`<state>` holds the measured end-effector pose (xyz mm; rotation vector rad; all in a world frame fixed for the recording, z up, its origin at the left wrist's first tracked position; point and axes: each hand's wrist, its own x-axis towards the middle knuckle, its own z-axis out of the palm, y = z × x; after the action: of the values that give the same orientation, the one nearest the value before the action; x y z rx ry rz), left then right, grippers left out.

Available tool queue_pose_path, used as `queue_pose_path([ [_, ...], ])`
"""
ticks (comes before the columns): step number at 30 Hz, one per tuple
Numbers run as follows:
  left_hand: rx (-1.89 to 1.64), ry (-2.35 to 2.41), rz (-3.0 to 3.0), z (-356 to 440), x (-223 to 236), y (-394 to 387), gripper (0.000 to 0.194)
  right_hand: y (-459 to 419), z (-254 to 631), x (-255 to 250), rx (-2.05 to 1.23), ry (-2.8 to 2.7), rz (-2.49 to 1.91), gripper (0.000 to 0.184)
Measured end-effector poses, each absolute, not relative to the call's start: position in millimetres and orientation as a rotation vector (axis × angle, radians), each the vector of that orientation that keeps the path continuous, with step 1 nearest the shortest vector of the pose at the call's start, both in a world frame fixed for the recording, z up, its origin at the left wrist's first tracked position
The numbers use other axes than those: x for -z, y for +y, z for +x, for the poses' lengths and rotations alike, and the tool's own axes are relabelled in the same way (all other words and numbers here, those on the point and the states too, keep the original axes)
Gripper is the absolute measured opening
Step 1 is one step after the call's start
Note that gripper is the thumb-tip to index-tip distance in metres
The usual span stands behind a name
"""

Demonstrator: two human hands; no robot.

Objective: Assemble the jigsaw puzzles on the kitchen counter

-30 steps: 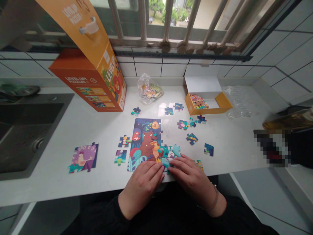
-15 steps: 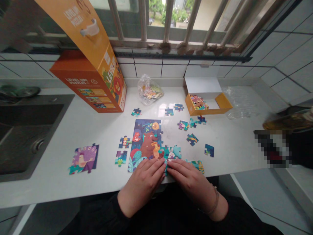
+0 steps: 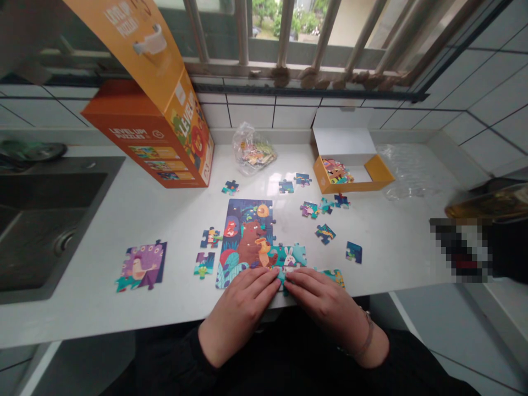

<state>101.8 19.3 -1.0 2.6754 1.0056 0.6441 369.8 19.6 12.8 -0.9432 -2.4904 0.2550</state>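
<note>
A partly joined puzzle (image 3: pixel 247 236) with a bear and a rabbit lies on the counter in front of me. At its lower edge both my hands meet with fingertips almost touching. My left hand (image 3: pixel 249 297) covers the bottom of the joined part, its fingers close together and bent down onto a teal puzzle piece (image 3: pixel 282 276). From the other side my right hand (image 3: pixel 317 294) presses its fingertips on the same piece, thumb hidden. A teal and yellow section (image 3: pixel 335 276) shows beyond the right fingers. What lies under the palms is hidden.
A joined purple section (image 3: pixel 142 267) lies left, near the sink (image 3: pixel 49 231). Loose pieces (image 3: pixel 325 234) are scattered behind and right. An orange puzzle box (image 3: pixel 152 137), a plastic bag of pieces (image 3: pixel 253 151) and an open yellow box (image 3: pixel 352 184) stand at the back.
My right hand has shifted slightly to the right, and a little more of the teal piece shows between the fingertips. The loose pieces stay where they were.
</note>
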Motion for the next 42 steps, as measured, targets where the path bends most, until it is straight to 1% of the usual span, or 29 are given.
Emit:
queue_pose_path([
  [5, -0.719, 1.087, 2.652, 104.2, -1.1, 19.7, 0.039, 18.0, 368.5, -9.3, -0.235, -2.515, -0.985, 0.033],
  [10, -0.838, 1.115, 2.608, 106.8, -6.1, 19.6, 0.029, 18.2, 367.4, -6.6, -0.214, -2.547, -1.016, 0.034],
  [17, -0.86, 1.099, 2.59, 108.1, -8.1, 19.8, 0.018, 22.8, 364.8, -14.0, -0.202, -2.626, -1.004, 0.039],
  [20, -0.847, 1.094, 2.611, 106.8, -5.7, 20.1, 0.022, 24.3, 363.7, -16.9, -0.171, -2.644, -0.984, 0.038],
  [23, -0.793, 1.068, 2.649, 104.2, -2.6, 19.8, 0.034, 24.4, 362.2, -16.9, -0.156, -2.636, -0.986, 0.038],
  [25, -0.772, 1.051, 2.674, 102.8, -1.0, 19.5, 0.039, 24.0, 361.1, -16.1, -0.159, -2.624, -0.992, 0.038],
  [30, -0.696, 1.01, 2.733, 103.1, -1.3, 18.9, 0.038, 21.8, 359.8, -15.9, -0.206, -2.579, -1.01, 0.037],
  [33, -0.628, 1.026, 2.742, 104.4, -3.0, 18.6, 0.038, 18.6, 359.7, -15.5, -0.26, -2.491, -1.082, 0.032],
  [36, -0.595, 1.04, 2.75, 105.4, -4.6, 19.0, 0.043, 15.0, 358.9, -14.5, -0.269, -2.427, -1.129, 0.027],
  [42, -0.588, 1.052, 2.766, 107.2, -4.0, 18.9, 0.044, 13.4, 356.4, -16.3, -0.293, -2.389, -1.084, 0.028],
])
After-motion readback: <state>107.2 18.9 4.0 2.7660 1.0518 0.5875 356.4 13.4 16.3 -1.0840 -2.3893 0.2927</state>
